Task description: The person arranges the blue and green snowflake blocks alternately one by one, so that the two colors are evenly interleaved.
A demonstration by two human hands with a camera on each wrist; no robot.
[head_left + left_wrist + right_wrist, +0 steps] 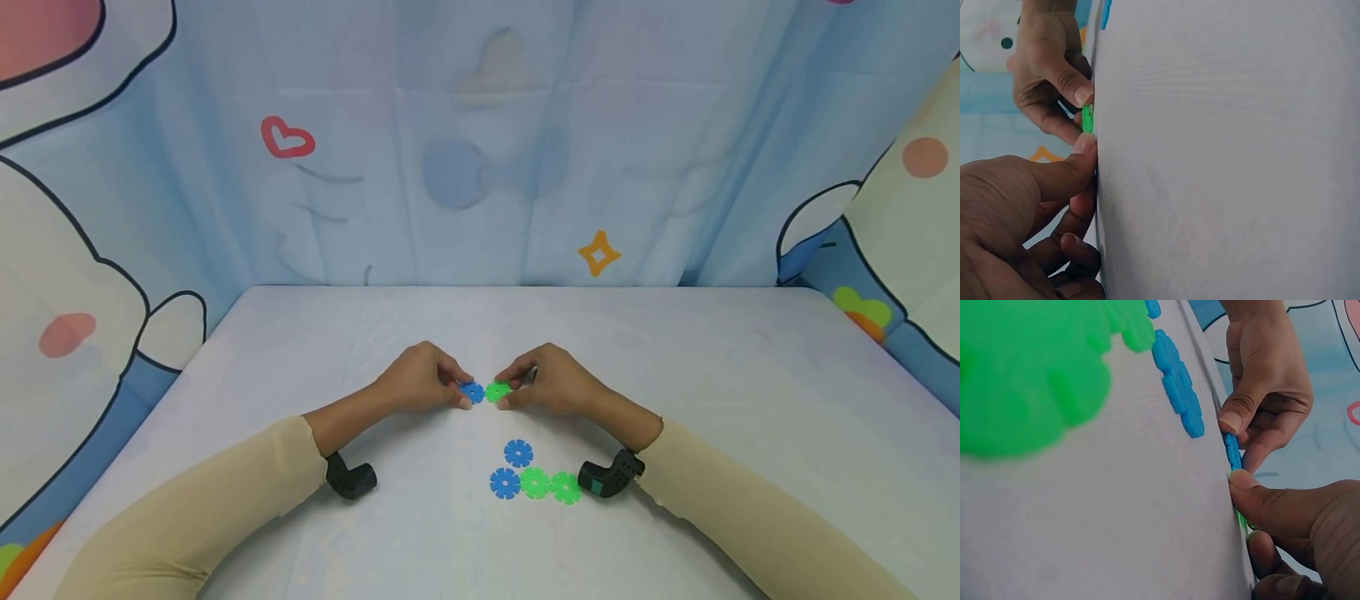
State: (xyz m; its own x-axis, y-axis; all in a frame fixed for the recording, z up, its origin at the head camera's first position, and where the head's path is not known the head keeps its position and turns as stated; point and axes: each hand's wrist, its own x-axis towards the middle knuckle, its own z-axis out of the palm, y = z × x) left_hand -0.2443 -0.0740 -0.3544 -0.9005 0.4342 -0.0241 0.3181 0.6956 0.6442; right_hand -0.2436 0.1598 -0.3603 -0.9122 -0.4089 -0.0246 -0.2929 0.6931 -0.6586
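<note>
My left hand [423, 379] pinches a blue notched disc [474, 392] between thumb and fingers, low over the table. Facing it, my right hand [551, 382] pinches a green notched disc [497, 392] the same way. In the head view a narrow gap shows between the two discs' edges. The left wrist view shows the green disc [1087, 119] edge-on, with the blue one mostly hidden behind my left thumb. From the right wrist, the blue disc [1233, 452] is seen edge-on and the green one is largely covered by my right thumb.
Nearer me on the table [420, 533] lie a single blue disc [518, 453] and a row with a blue disc [505, 483], a green disc [535, 483] and another green disc [566, 488]. The right wrist camera [611, 475] is beside the row's end. A patterned curtain [480, 233] hangs behind.
</note>
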